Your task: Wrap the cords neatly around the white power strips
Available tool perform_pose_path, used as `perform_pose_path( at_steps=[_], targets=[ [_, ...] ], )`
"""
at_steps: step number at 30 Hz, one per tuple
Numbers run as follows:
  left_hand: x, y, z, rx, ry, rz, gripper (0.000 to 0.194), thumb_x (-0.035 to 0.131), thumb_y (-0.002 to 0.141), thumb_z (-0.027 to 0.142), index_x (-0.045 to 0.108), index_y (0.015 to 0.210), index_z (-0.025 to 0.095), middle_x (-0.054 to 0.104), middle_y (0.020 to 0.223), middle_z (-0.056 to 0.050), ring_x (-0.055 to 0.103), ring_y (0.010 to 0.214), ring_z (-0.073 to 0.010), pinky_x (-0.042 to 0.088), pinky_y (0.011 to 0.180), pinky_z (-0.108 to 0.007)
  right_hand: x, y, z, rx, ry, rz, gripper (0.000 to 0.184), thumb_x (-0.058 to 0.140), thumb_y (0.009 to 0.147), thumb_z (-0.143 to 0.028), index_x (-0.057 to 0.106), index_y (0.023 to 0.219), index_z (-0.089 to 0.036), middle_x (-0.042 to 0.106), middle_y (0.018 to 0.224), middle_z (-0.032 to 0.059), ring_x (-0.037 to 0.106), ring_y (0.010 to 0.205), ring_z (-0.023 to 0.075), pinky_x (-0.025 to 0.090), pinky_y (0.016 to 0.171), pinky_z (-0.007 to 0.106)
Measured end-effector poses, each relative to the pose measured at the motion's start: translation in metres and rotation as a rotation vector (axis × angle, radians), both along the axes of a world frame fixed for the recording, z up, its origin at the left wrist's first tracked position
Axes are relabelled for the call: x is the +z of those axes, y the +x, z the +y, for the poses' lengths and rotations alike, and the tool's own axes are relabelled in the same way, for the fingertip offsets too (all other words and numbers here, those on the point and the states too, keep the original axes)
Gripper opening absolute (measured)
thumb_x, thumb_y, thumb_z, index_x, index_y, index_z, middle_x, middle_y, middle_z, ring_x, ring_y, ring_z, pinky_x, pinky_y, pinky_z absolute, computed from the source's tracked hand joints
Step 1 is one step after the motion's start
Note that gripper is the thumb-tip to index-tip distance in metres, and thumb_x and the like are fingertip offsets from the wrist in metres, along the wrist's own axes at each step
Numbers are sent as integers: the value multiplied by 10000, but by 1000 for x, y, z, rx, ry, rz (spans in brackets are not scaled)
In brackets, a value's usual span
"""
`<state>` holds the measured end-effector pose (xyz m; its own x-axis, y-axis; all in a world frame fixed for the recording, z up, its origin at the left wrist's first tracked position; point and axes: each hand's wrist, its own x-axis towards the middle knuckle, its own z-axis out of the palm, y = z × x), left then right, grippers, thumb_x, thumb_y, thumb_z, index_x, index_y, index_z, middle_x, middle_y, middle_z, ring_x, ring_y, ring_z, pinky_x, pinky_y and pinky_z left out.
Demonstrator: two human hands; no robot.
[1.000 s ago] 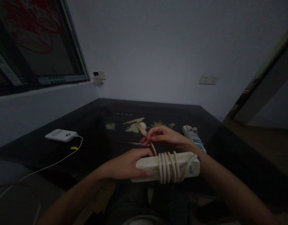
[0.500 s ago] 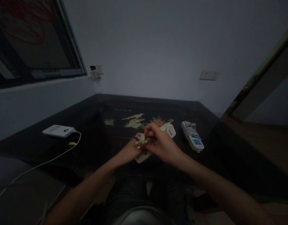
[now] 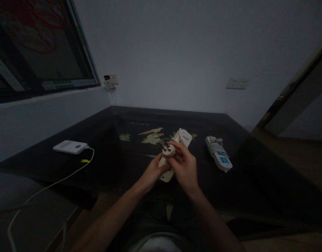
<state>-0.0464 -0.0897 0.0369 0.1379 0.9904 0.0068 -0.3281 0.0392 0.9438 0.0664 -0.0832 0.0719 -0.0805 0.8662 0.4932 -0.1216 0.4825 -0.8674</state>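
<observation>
A white plug [image 3: 172, 149], its metal pins pointing up and away, is pinched between the thumb and fingers of my right hand [image 3: 186, 167]. Under it lies a white power strip [image 3: 186, 137] with blue lettering on its far end, slanting from far right to near left. My left hand [image 3: 151, 173] is closed at the strip's left side, just below the plug, with its thumb along the strip. Both hands hide the middle of the strip and most of its cord.
A second white power strip [image 3: 219, 154] with its cord wound round it lies on the dark table [image 3: 119, 154] to the right. At left is a white power bank [image 3: 70, 147] with a cable [image 3: 49, 186] running off the near edge. Wall sockets [image 3: 238, 83] are beyond.
My right hand has turned and come lower, and its fingers now hold the plug from the right. The plug stands more plainly in view, and my left hand has moved slightly right.
</observation>
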Motion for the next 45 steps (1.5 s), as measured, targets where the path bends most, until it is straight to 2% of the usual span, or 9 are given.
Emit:
perform_pose_path(
  at_steps=[7, 11, 17, 20, 23, 27, 30, 38, 45],
  targets=[
    [6, 23, -7, 48, -130, -202, 627, 780, 576, 218, 561, 1158, 146, 692, 959, -78, 655, 757, -181, 480, 638, -227, 9, -9, -9, -17, -111, 263, 321, 743, 658, -163, 652, 960, -226, 703, 992, 30, 665, 953, 201, 518, 909, 364],
    [10, 30, -6, 170, -25, -203, 696, 768, 579, 261, 496, 1216, 188, 667, 1069, -86, 657, 873, -202, 506, 708, -246, -2, -15, -16, -51, -153, 372, 311, 748, 661, -154, 641, 945, -223, 723, 921, 26, 688, 882, 196, 545, 846, 348],
    [6, 23, 3, 414, 230, -44, 817, 760, 643, 267, 320, 1331, 285, 545, 1295, -77, 579, 1125, -188, 460, 933, -278, -13, -16, -18, 3, -241, 598, 372, 770, 668, -166, 605, 998, -215, 727, 886, 5, 688, 891, 174, 531, 883, 346],
    [0, 20, 6, 522, 302, 49, 787, 762, 650, 298, 340, 1313, 258, 549, 1280, -92, 576, 1120, -193, 454, 940, -288, -10, -17, -22, 42, -324, 680, 375, 780, 657, -221, 582, 976, -211, 713, 837, 0, 689, 864, 180, 553, 850, 359],
    [-3, 20, 5, 586, 306, 127, 657, 747, 656, 355, 441, 1218, 208, 626, 1128, -94, 616, 1011, -207, 477, 900, -318, -7, -17, -26, 131, -382, 754, 391, 787, 653, -270, 550, 962, -230, 701, 819, -9, 693, 826, 175, 590, 745, 328],
    [-4, 18, -2, 539, 312, 172, 379, 716, 656, 427, 584, 918, 186, 679, 907, -79, 644, 866, -219, 500, 859, -368, -6, -13, -33, 180, -428, 759, 360, 794, 660, -305, 548, 909, -224, 699, 807, -6, 692, 732, 151, 604, 633, 274],
    [-3, 11, -8, 418, 351, 252, 340, 760, 577, 433, 622, 781, 199, 697, 840, -72, 646, 858, -251, 485, 908, -424, -6, -8, -39, 157, -426, 705, 358, 798, 659, -318, 558, 905, -218, 696, 791, -6, 682, 666, 148, 618, 612, 303],
    [4, -3, -16, 113, 407, 327, 408, 791, 570, 375, 705, 924, 191, 708, 1007, -88, 598, 1084, -287, 374, 1056, -440, -3, 3, -50, 121, -408, 592, 340, 801, 652, -302, 561, 870, -200, 705, 809, 6, 675, 670, 148, 617, 569, 282],
    [-16, 3, -13, 122, 341, 191, 538, 813, 556, 408, 688, 1030, 187, 682, 1092, -99, 592, 1084, -290, 419, 1009, -429, -11, 7, -49, 5, -401, 502, 303, 793, 646, -270, 577, 848, -203, 719, 817, 14, 677, 699, 158, 599, 578, 266]
  ],
)
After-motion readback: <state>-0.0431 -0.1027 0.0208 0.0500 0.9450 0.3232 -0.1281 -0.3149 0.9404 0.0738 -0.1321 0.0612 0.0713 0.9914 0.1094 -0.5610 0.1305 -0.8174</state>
